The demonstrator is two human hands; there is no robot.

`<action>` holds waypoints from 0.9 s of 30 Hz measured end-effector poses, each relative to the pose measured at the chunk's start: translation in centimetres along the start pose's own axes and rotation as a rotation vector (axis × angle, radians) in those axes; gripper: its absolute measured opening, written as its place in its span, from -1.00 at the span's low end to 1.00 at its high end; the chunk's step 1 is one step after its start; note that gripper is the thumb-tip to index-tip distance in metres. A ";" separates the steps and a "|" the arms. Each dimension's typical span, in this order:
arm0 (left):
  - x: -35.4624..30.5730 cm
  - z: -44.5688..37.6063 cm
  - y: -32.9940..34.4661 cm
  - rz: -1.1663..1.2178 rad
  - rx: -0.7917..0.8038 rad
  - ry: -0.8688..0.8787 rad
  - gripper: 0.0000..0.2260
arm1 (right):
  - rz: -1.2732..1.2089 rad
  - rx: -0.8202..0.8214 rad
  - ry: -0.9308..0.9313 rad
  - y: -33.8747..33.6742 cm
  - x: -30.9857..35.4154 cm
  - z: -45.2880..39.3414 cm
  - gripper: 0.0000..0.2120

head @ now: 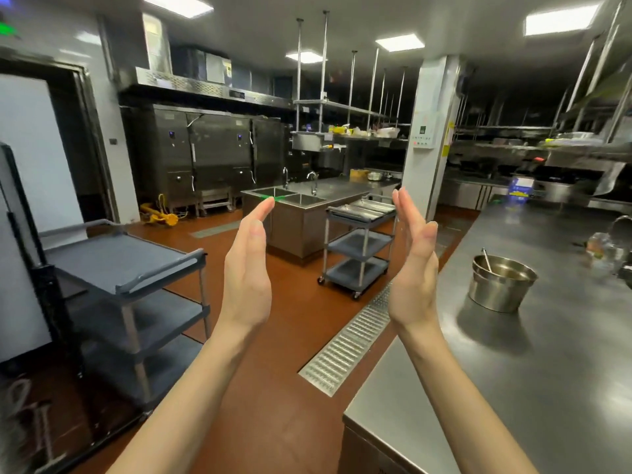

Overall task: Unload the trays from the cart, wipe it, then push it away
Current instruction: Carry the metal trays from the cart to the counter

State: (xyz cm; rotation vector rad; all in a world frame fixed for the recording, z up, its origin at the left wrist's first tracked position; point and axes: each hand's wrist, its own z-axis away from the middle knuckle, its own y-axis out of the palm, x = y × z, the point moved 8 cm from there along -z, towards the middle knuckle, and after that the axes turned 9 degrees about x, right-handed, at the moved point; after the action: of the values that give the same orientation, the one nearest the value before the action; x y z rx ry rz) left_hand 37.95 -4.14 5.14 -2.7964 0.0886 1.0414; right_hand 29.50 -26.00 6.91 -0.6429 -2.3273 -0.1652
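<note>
So we've got both hands up in front of us in a big steel kitchen, palms facing each other with a gap between them, holding nothing. Left hand (247, 268) has its fingers straight and together, right hand (414, 268) the same, fingers pointing up and away. The cart (359, 249) we care about is well ahead across the red floor, parked just beside the sink island (297, 213), a three-shelf grey one on wheels. The metal trays (364, 208) lie side by side on its top shelf; the two lower shelves look bare from here. Another grey cart (126, 295) sits near us on the left, nothing on its top shelf. On our right runs a long steel counter (547, 371) with a metal pot (501, 283) on it, a utensil sticking out of the pot. A floor drain grate (349, 343) runs between us and the cart.
</note>
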 end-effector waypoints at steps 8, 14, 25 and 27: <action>12.2 -11.1 -2.5 0.028 0.009 0.007 -0.48 | -0.020 -0.019 -0.014 8.1 -10.1 -10.5 -0.27; 20.8 -17.7 -1.6 0.060 0.034 -0.006 -0.47 | 0.020 -0.048 0.022 11.8 -17.8 -15.9 -0.24; 36.8 -30.2 7.5 0.181 0.115 -0.001 -0.45 | 0.103 -0.140 0.037 11.2 -33.6 -26.6 -0.22; 39.7 -32.9 10.2 0.196 0.145 -0.001 -0.45 | 0.126 -0.138 0.042 10.1 -36.9 -28.9 -0.23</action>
State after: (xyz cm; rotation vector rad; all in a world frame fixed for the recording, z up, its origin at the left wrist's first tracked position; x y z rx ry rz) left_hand 88.06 -19.73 2.39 -2.6971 0.4276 1.0316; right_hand 75.06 -40.42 3.18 -0.8440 -2.2417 -0.2809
